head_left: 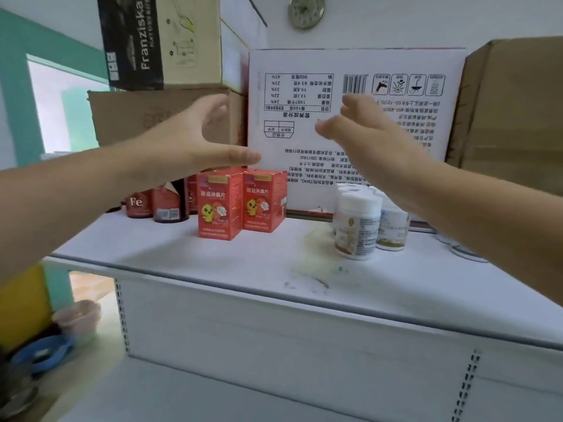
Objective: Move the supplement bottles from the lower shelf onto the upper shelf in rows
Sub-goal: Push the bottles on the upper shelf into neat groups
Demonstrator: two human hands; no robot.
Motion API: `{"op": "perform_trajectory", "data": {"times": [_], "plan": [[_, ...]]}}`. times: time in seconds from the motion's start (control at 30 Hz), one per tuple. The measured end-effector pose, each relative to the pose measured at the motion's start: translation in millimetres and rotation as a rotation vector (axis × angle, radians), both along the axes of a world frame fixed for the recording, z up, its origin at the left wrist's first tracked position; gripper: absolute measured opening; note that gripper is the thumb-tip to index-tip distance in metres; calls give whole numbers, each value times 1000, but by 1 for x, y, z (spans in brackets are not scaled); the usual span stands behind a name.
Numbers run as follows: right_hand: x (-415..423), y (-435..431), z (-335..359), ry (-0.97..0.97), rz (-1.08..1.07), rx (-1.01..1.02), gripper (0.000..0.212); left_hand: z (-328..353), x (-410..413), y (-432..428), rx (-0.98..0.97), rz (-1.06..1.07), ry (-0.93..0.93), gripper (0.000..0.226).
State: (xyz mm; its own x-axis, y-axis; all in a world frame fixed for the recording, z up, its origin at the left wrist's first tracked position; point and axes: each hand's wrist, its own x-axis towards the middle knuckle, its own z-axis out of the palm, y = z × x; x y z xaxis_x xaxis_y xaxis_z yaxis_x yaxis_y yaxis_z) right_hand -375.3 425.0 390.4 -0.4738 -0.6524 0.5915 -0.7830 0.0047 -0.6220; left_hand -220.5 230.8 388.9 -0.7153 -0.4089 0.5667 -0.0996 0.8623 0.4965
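left hand [189, 138] and right hand [374, 141] hover open, empty, above the upper shelf [213, 263]. on it: two red boxes [214, 205], three dark red bottles [169, 204], two white supplement bottles [356, 228] fronting others half hidden.

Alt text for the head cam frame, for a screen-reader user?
A left hand and right hand, both open and empty, are held above a white shelf. On it stand two red boxes, with dark red bottles to their left and white bottles to their right. A white printed carton and brown cardboard boxes stand behind.
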Motion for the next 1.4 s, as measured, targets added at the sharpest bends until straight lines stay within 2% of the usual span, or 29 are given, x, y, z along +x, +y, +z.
{"op": "perform_trajectory", "data": {"times": [0.1, 0.2, 0.27, 0.37, 0.53, 0.6, 0.73, 0.8, 0.9, 1.13, 1.27, 1.33, 1.4], "plan": [[13, -23, -10, 4, -49, 28, 73, -9, 1, -23, 8, -27, 10, 139], [23, -52, -20, -128, -60, 49, 73, -24, -4, -45, 77, -72, -30, 145], [24, -75, -27, -280, -62, 76, 69, -34, -10, -58, 185, -129, -50, 159], [16, -109, -36, -501, -103, 6, 58, -46, -21, -74, 377, -222, -38, 174], [-1, -145, -48, -641, -176, -80, 48, -66, -35, -98, 588, -391, -31, 173], [-6, -153, -59, -670, -157, -99, 48, -73, -39, -109, 592, -464, -96, 158], [-15, -161, -75, -718, -44, -66, 43, -84, -44, -114, 559, -630, -204, 97], [-18, -165, -79, -722, 23, -77, 46, -85, -45, -113, 552, -661, -218, 80], [-17, -169, -80, -715, 60, -93, 58, -85, -45, -115, 557, -662, -206, 70], [-20, -169, -81, -704, 123, -100, 51, -85, -43, -112, 455, -590, -222, 63], [-14, -164, -76, -707, 112, -54, 48, -85, -41, -110, 395, -523, -250, 80], [-7, -161, -67, -671, 48, -35, 40, -79, -36, -108, 360, -470, -226, 108], [1, -153, -53, -584, -32, -25, 33, -67, -29, -103, 354, -330, -123, 148]]}}
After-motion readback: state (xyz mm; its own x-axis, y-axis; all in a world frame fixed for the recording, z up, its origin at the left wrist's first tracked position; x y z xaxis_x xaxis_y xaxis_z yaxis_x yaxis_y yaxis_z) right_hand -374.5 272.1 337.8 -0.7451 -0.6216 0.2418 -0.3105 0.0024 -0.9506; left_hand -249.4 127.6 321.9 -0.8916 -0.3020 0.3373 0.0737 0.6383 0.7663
